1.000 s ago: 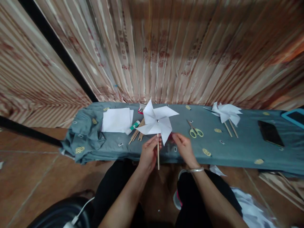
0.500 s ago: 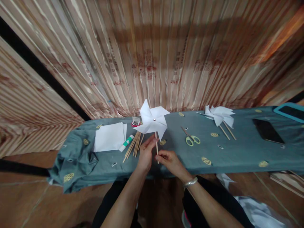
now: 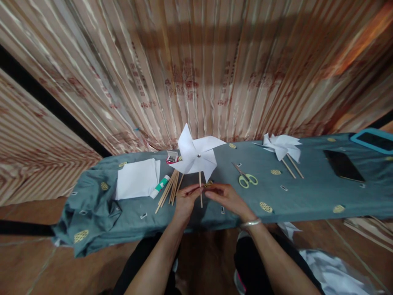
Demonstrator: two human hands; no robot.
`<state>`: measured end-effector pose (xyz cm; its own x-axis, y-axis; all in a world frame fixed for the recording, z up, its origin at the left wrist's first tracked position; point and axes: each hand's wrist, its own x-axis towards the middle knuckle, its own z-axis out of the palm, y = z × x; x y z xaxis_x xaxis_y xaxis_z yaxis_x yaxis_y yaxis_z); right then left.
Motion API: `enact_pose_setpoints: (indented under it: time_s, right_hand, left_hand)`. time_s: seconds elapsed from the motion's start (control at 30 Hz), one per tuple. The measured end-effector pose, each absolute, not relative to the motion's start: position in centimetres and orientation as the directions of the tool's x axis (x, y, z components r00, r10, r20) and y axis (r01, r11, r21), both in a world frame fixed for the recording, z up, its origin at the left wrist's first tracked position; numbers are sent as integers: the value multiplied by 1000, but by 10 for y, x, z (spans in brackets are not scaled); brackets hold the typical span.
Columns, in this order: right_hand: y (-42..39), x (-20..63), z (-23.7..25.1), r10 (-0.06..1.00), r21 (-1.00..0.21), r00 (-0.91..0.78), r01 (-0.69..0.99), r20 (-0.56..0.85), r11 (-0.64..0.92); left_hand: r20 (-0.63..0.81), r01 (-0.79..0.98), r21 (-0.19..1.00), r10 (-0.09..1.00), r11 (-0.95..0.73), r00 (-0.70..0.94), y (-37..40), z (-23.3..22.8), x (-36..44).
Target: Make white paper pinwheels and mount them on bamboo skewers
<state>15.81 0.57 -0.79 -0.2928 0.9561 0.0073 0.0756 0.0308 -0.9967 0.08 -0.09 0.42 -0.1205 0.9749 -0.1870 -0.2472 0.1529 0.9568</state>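
A white paper pinwheel (image 3: 196,156) stands upright in front of me, a shiny pin at its centre and a thin wooden stick (image 3: 201,200) below it. My left hand (image 3: 188,199) pinches that stick between thumb and fingers, under the paper blades. Just right of the stick is my right hand (image 3: 225,197), its thumb and fingers apart and nothing visible in them. Behind the pinwheel's left blade sits a small open box of pins (image 3: 172,158). Several loose wooden sticks (image 3: 167,191) lie left of my left hand, beside a green and white glue stick (image 3: 160,186).
White paper sheets (image 3: 136,179) are stacked at the left on the cloth-covered table (image 3: 307,200). Green-handled scissors (image 3: 245,177) lie right of centre. Farther right are finished pinwheels (image 3: 282,146), a black phone (image 3: 344,165) and a blue-framed device (image 3: 376,140). A striped curtain (image 3: 196,61) hangs behind.
My right hand has let go of the stick's lower end and moved up beside it, fingers now apart. My left hand has come slightly lower and still grips the stick.
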Motion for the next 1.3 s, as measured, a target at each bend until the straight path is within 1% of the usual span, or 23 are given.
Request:
enact_pose_setpoints:
  time_s: [0.03, 0.13, 0.2, 0.27, 0.4, 0.53, 0.73, 0.87, 0.97, 1.07, 1.17, 1.23, 1.3]
  right_hand:
    - [10, 165, -3, 977, -999, -213, 50, 12, 23]
    - [21, 180, 8, 1000, -991, -14, -133, 9, 7]
    - [25, 183, 12, 998, -970, 56, -245, -11, 3]
    - [27, 182, 14, 997, -956, 75, -295, -27, -4]
    - [27, 176, 16, 996, -955, 77, -297, -49, -24]
    - [25, 175, 17, 995, -939, 75, -341, -69, -40]
    - [22, 170, 12, 997, -950, -6, -304, -73, -71]
    - [18, 162, 11, 998, -965, -62, -261, -22, -37]
    - [16, 165, 12, 996, -982, -85, -189, 16, 0]
    - [19, 182, 10, 999, -986, 38, -164, 23, 28]
    - [27, 201, 6, 966, -985, 257, -156, 35, 77]
    - [31, 209, 4, 919, -977, 384, -140, 94, 159]
    - [34, 212, 4, 895, -961, 416, -143, 159, 237]
  left_hand:
    - [-198, -241, 956, 974, 167, -113, -2, 3, 0]
    - [-236, -216, 953, 969, 215, -77, -5, 0, 2]
    - [-247, -205, 951, 968, 233, -45, -8, -3, 4]
    - [-253, -197, 950, 967, 243, -23, -9, -5, 6]
    - [-246, -188, 953, 969, 238, -18, -10, -8, 7]
    - [-224, -184, 959, 974, 217, -20, -9, -9, 7]
    - [-221, -222, 952, 975, 209, -32, -8, -11, 12]
    - [-213, -234, 951, 977, 202, -23, -8, -11, 14]
    - [-210, -239, 950, 977, 199, -23, -7, -9, 12]
    - [-211, -233, 953, 976, 195, -46, -6, -8, 9]
    - [-223, -222, 952, 974, 210, -39, -6, -7, 8]
    - [-234, -207, 952, 972, 227, -10, -7, -8, 8]
    - [-241, -191, 952, 970, 240, 18, -9, -9, 9]
